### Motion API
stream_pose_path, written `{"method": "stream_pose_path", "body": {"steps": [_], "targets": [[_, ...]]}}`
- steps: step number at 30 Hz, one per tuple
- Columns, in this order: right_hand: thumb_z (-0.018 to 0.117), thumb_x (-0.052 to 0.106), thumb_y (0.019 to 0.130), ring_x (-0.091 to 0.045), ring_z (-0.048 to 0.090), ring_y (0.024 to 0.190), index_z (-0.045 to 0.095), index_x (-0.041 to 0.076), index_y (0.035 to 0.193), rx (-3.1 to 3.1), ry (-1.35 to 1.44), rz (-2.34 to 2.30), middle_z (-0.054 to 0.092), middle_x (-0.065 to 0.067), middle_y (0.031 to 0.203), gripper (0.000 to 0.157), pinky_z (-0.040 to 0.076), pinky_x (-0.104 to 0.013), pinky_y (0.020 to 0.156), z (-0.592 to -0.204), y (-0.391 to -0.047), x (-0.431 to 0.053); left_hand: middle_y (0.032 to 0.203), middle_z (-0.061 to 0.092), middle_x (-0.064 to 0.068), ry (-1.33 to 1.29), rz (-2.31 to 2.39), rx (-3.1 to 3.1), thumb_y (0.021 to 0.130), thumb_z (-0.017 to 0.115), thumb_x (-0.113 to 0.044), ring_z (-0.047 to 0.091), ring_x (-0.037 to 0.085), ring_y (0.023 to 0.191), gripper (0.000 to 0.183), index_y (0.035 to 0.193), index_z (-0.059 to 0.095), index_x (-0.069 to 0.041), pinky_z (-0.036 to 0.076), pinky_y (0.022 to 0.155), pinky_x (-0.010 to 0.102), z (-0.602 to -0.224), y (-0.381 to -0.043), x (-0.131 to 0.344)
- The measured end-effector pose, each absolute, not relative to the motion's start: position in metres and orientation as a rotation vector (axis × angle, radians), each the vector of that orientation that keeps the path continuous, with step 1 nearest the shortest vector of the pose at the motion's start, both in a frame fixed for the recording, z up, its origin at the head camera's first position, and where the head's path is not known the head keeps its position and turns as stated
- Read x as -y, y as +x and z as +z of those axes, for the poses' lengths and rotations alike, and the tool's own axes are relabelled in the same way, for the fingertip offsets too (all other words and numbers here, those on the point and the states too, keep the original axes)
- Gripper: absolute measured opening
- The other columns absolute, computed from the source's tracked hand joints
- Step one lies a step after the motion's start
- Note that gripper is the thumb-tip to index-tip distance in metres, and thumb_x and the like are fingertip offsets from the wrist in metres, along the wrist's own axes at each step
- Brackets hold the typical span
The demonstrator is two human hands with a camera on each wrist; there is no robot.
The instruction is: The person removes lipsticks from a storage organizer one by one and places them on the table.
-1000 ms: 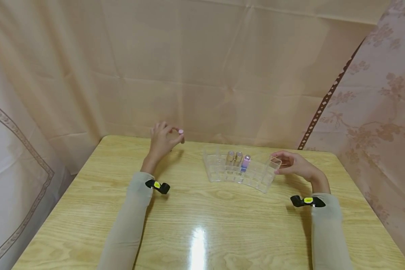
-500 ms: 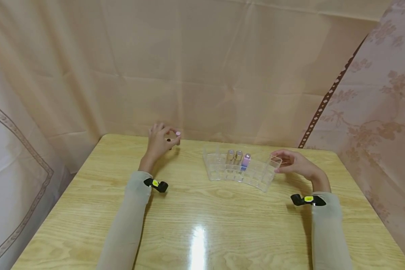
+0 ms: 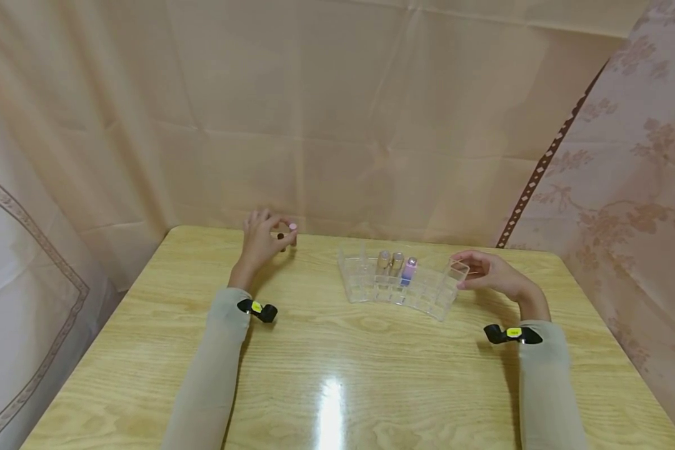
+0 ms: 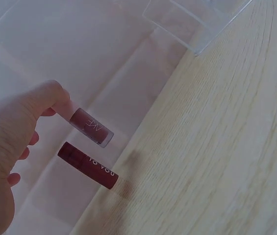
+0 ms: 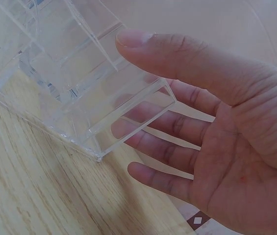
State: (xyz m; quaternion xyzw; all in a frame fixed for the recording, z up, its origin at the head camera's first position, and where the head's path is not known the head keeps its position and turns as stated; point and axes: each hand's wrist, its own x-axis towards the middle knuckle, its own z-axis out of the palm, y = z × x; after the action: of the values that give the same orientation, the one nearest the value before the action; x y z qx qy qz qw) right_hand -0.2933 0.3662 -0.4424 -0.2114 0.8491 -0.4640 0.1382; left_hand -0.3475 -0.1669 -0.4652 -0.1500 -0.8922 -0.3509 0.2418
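Observation:
At the table's far left, my left hand (image 3: 259, 239) pinches a small lip gloss tube (image 4: 91, 126) by its pale pink cap (image 3: 293, 227); the body is brownish red with light lettering. Just beside it a dark red lip tube (image 4: 87, 164) stands upright on the table, lettered "TO YOU", apart from my fingers. My right hand (image 3: 497, 275) holds the right end of a clear curved lipstick organizer (image 5: 133, 110), thumb on one side and fingers behind the wall. Two gold-toned clear lipsticks (image 3: 396, 264) and a pink-to-purple one (image 3: 409, 271) stand in its middle compartments.
The wood-grain table (image 3: 371, 375) has its far edge against a beige cloth (image 3: 337, 125). A patterned pink cloth (image 3: 641, 156) hangs at the right. Between my left hand and the organizer lies bare tabletop.
My left hand has moved slightly left and down with the tube, and the dark tube beside it now shows more clearly. My right hand and the organizer stay in place.

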Motion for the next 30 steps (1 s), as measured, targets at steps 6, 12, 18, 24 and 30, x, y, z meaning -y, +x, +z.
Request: {"method": "stream_pose_path", "body": {"steps": [6,12,18,24,30], "targets": [[0.078,0.01,0.089,0.001,0.06,0.113,0.051,-0.001,0.14,-2.475,-0.605,-1.32,0.062,-0.009,0.134,0.059,0.051,-0.019,0.09,-0.4434,-0.2932,-0.3674,0.098,0.055,0.013,-0.403,-0.958,2.453,0.085,0.084,-0.023,0.045,0.033,0.1,0.021,0.098,0.073,-0.011,0.027,0.095,0.052,-0.4682,-0.347,0.1689],[0.08,0.013,0.087,0.0,0.059,0.113,0.053,0.003,0.14,-2.482,-0.568,-1.305,0.061,-0.007,0.136,0.06,0.051,-0.02,0.091,-0.4432,-0.2934,-0.3666,0.1,0.055,0.013,-0.397,-0.955,2.476,0.086,0.082,-0.024,0.045,0.034,0.104,0.019,0.097,0.073,-0.012,0.027,0.095,0.053,-0.47,-0.3469,0.1699],[0.078,0.011,0.089,-0.001,0.06,0.111,0.051,0.0,0.141,-2.478,-0.583,-1.303,0.059,-0.012,0.136,0.06,0.051,-0.02,0.09,-0.4429,-0.2933,-0.3664,0.103,0.056,0.014,-0.39,-0.953,2.488,0.086,0.082,-0.024,0.044,0.034,0.109,0.019,0.098,0.072,-0.012,0.027,0.095,0.053,-0.4716,-0.3478,0.1711],[0.079,0.012,0.089,0.001,0.058,0.115,0.05,-0.001,0.141,-2.476,-0.576,-1.313,0.058,-0.016,0.138,0.061,0.049,-0.018,0.093,-0.442,-0.2938,-0.3657,0.104,0.056,0.012,-0.374,-0.948,2.512,0.087,0.082,-0.025,0.044,0.034,0.109,0.021,0.1,0.073,-0.011,0.028,0.095,0.052,-0.471,-0.3478,0.1715],[0.079,0.012,0.089,0.002,0.057,0.116,0.05,0.0,0.141,-2.463,-0.583,-1.322,0.058,-0.016,0.138,0.061,0.049,-0.018,0.093,-0.4413,-0.2927,-0.3662,0.107,0.058,0.012,-0.377,-0.952,2.523,0.088,0.081,-0.027,0.044,0.033,0.11,0.021,0.1,0.073,-0.012,0.027,0.097,0.052,-0.4717,-0.3473,0.172]]}}
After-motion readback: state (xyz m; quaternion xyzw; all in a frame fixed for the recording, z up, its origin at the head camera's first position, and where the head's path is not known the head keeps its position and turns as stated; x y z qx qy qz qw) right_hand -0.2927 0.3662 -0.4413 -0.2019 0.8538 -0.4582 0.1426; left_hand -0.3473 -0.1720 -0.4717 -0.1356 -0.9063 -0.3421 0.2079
